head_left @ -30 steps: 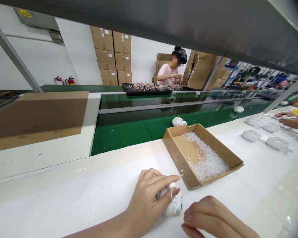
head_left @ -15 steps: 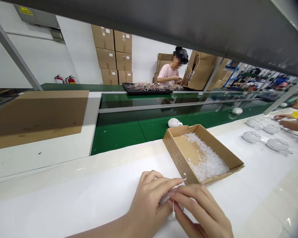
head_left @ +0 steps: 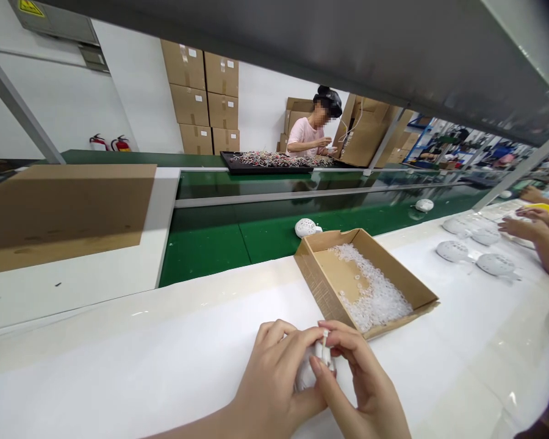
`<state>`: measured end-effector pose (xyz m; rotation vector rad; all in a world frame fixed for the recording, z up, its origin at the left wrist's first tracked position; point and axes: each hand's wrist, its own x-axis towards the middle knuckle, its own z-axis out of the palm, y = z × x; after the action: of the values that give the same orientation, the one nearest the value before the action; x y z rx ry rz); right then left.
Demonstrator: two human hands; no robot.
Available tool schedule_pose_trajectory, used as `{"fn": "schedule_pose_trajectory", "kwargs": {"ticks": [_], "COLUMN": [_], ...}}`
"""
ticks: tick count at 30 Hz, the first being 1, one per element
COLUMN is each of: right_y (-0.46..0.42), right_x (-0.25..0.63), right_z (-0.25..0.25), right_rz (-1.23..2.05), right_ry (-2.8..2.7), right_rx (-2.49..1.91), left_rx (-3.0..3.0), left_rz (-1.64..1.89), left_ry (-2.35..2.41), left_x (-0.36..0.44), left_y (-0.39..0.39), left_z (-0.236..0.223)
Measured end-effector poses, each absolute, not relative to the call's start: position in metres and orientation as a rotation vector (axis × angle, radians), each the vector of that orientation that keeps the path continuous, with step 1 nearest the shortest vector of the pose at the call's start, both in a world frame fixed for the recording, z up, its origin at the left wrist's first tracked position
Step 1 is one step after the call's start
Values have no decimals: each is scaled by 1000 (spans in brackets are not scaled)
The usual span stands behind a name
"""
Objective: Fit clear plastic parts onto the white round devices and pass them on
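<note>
My left hand [head_left: 274, 372] is wrapped round a small white rounded plastic part [head_left: 307, 375] on the white worktop [head_left: 119, 366] near the front edge. My right hand [head_left: 361, 384] pinches a thin white cord or tab [head_left: 324, 349] sticking up from that part, fingers pressed together. Most of the part is hidden by my fingers. Just beyond my hands lies a shallow cardboard tray [head_left: 322, 292] holding a heap of small clear plastic rings [head_left: 375, 296].
A green conveyor belt [head_left: 210, 244] runs behind the worktop, carrying white vented shells [head_left: 305, 228]. More white shells [head_left: 452, 250] lie at right, where another person's hands [head_left: 524, 228] work. A person sits across the belt by a black tray [head_left: 269, 161] and stacked cartons [head_left: 201, 97].
My right hand came up from the front edge to join the left on the white part and now pinches its cord. The shell on the belt drifted left.
</note>
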<state>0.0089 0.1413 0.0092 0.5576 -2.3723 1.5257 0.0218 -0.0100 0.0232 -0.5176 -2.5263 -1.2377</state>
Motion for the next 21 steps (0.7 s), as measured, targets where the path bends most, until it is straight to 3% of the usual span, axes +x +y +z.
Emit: {"fn": "schedule_pose_trajectory", "kwargs": {"ticks": [6, 14, 21], "right_y": [148, 178, 179], "right_x": [17, 0, -2], "right_z": [13, 33, 37], "right_rz": [1768, 1364, 1200], "right_ry": [-2476, -2514, -2530], "right_rx": [426, 1060, 1102], "left_rx": [-546, -533, -675], "left_rz": [-1320, -1238, -1148], "left_ry": [-2467, -2496, -2285], "left_x": [21, 24, 19], "left_y": [-10, -7, 3], "left_z": [16, 18, 3]}}
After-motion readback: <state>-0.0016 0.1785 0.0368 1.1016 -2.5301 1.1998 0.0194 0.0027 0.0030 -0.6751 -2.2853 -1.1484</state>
